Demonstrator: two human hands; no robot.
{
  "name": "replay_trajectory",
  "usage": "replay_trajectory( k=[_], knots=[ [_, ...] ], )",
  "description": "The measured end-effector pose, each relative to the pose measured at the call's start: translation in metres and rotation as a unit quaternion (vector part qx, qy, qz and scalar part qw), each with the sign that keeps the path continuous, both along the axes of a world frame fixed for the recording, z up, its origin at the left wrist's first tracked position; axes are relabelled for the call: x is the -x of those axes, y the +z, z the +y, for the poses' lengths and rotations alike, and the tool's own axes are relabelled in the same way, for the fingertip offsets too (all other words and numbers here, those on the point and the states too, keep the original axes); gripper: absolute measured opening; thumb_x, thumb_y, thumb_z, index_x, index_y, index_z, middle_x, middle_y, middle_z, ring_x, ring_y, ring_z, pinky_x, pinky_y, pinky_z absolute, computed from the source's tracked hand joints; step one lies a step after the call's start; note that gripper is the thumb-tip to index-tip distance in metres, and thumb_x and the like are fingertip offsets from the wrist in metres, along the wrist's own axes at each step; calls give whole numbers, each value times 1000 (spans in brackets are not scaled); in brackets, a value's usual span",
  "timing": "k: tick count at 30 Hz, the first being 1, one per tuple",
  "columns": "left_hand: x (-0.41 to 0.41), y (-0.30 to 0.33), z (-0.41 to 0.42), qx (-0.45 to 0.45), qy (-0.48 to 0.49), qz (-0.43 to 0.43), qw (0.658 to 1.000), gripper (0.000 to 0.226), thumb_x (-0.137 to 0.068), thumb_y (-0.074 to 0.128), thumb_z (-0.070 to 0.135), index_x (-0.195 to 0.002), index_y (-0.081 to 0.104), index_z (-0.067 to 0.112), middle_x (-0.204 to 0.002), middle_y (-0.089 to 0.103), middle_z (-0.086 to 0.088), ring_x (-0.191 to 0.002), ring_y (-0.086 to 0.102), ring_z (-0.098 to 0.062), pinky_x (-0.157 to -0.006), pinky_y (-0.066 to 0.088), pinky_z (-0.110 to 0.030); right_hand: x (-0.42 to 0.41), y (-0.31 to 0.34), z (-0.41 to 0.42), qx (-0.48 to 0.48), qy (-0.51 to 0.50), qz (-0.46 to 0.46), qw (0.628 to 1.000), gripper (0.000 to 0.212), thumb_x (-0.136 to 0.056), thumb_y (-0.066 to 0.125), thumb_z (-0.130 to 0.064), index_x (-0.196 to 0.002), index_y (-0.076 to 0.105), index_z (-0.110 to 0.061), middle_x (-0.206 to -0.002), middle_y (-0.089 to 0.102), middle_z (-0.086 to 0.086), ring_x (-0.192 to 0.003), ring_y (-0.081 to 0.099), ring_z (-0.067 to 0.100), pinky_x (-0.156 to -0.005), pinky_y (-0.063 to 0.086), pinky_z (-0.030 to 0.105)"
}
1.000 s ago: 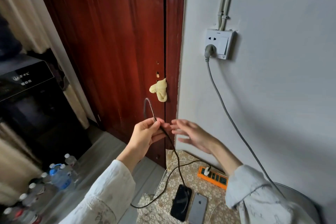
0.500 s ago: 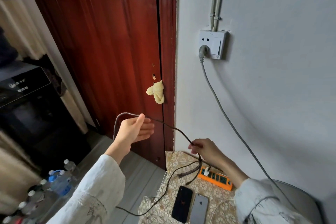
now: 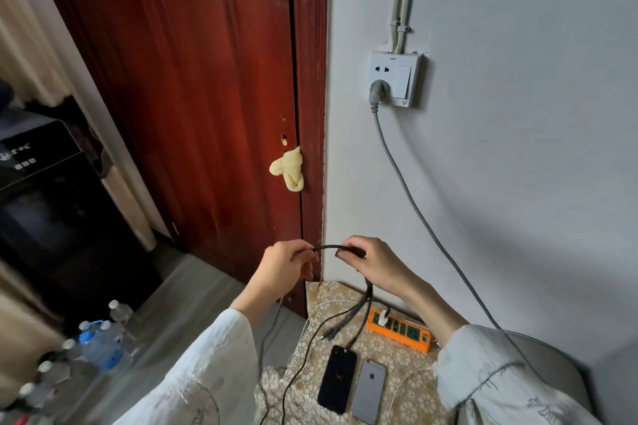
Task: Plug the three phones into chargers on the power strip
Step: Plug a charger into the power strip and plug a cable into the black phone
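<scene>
A: Black braided cable runs between both hands at centre frame, arched in a short span. Left hand pinches one side, fingers curled round it. Right hand grips the other side, fingers curled over it.

B: Where does the cable run below the right hand?

A: It hangs down and splits into several short black connector ends, dangling above the patterned cloth. One end reaches the top edge of the black phone; whether it is seated, cannot tell. A longer black run loops down past the cloth's left edge, lower centre.

B: Phones?

A: Two visible, lower centre, lying flat side by side on the cloth. Black phone on the left, grey phone just right of it, back up.

B: Power strip?

A: Orange power strip lies on the cloth against the wall, above the phones. A white charger sits in its left end. White cables trail over the cloth.

B: Upper right?

A: White wall socket with a grey plug in it; its grey cord drops toward lower right.
</scene>
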State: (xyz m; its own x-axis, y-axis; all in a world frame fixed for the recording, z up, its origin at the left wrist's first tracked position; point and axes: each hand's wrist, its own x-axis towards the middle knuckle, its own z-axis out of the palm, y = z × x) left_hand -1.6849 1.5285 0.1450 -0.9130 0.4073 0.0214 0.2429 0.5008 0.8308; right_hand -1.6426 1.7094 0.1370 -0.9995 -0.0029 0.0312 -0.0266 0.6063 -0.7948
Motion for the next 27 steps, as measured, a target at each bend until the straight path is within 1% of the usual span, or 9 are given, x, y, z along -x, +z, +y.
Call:
replay_trajectory(
  k=[3, 8, 12, 15, 17, 19, 22, 25, 27],
  knots=[
    [2, 5, -5, -90, 23, -18, 996, 29, -91, 47, 2, -68, 61, 12, -57, 60, -4, -59, 68, -14, -63, 58, -20, -4, -6, 4, -1, -6, -54, 999, 16, -91, 53, -22, -90, 64, -10, -84, 68, 14, -70, 58, 20, -67, 42, 31],
    [3, 6, -9, -193, 55, -28, 979, 29, -93, 44, 2, -72, 62, 10, -57, 60, -4, -65, 70, -21, -70, 59, -31, -7, -11, 5, 12, -12, -73, 997, 9, -88, 58, -21, -93, 62, -15, -90, 64, -1, -87, 61, 15, -80, 46, 30],
    [9, 14, -17, -314, 103, -64, 942, 29, -95, 39, 3, -75, 60, 7, -59, 59, -4, -62, 70, -16, -60, 58, -22, -15, -20, 12, 8, -25, -97, 995, 6, -88, 58, -21, -91, 61, -17, -89, 65, -2, -89, 62, 18, -86, 48, 35],
    [16, 17, -27, -270, 101, -114, 951, 22, -94, 46, 9, -80, 63, 8, -67, 61, -7, -60, 69, -14, -63, 58, -24, -18, -18, 17, 32, -69, -67, 995, 10, -91, 54, -17, -91, 63, -13, -90, 70, 5, -90, 66, 28, -86, 50, 43],
    [16, 17, -32, -206, 44, -185, 960, 16, -91, 53, 20, -89, 66, 10, -67, 63, -5, -55, 65, -14, -63, 56, -27, -16, -14, 19, -1, -86, -37, 996, 14, -91, 54, -18, -94, 65, -12, -89, 69, 6, -80, 65, 22, -72, 49, 32],
    [11, 18, -29, -134, -35, -228, 964, 31, -88, 53, 37, -95, 67, 10, -61, 63, -1, -51, 59, -14, -58, 51, -25, -11, -9, 17, -72, -84, 26, 994, 17, -90, 55, -19, -99, 68, -11, -87, 67, 5, -73, 59, 18, -63, 40, 24],
    [1, 21, -12, -49, -113, -233, 965, 52, -81, 47, 56, -89, 66, 8, -61, 62, 1, -48, 52, -12, -52, 43, -21, -6, 2, 6, -153, -71, 152, 974, 20, -83, 62, -8, -101, 71, -12, -94, 69, 5, -83, 63, 22, -74, 40, 22],
    [-5, 22, 4, -52, -142, -224, 963, 33, -90, 46, 42, -84, 63, 15, -65, 61, -4, -48, 51, -13, -49, 42, -18, -4, 7, -3, -244, -87, 264, 929, 30, -70, 73, -3, -97, 73, -14, -94, 67, 9, -87, 61, 31, -80, 45, 37],
    [-4, 21, 8, -69, -125, -211, 967, 27, -94, 46, 31, -89, 64, 12, -65, 58, -4, -48, 51, -12, -49, 44, -17, -2, 10, -2, -288, -136, 261, 911, 42, -68, 77, -16, -109, 67, -17, -97, 60, 10, -89, 56, 31, -76, 44, 40]
  ],
)
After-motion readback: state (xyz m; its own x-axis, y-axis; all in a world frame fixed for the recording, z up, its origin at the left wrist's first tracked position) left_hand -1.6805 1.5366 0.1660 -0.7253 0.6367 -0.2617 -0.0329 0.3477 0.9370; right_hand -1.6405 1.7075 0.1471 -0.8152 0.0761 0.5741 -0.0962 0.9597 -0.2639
